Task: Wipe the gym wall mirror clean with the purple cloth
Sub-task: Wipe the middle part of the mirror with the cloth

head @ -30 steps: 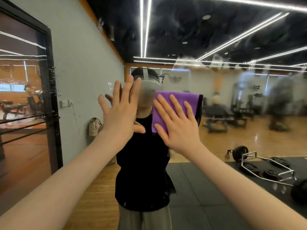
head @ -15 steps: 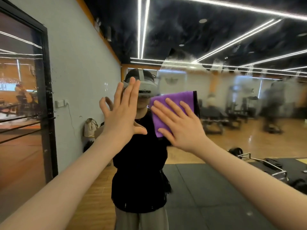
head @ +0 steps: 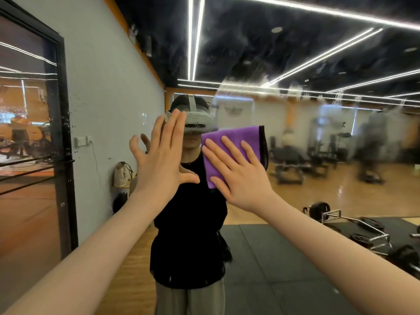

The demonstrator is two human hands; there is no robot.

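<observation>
The right hand (head: 241,176) presses the purple cloth (head: 234,146) flat on the mirror (head: 318,137), fingers straight. Left of the cloth, the left hand (head: 161,158) rests there, fingers wide.

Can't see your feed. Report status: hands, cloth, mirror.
Right hand flat, pressing purple cloth to mirror. Left hand open, bare, fingers spread. Smears remain upper right. Nothing in the way.

Glossy glass mirror (head: 295,64) filmed with hazy wet smears on its right, soft matt purple cloth (head: 236,142) with a dark stitched edge, reflected glossy wood floor (head: 341,192), matt black rubber mats (head: 272,258) nearer, shiny metal bar frame (head: 354,226) at right
</observation>
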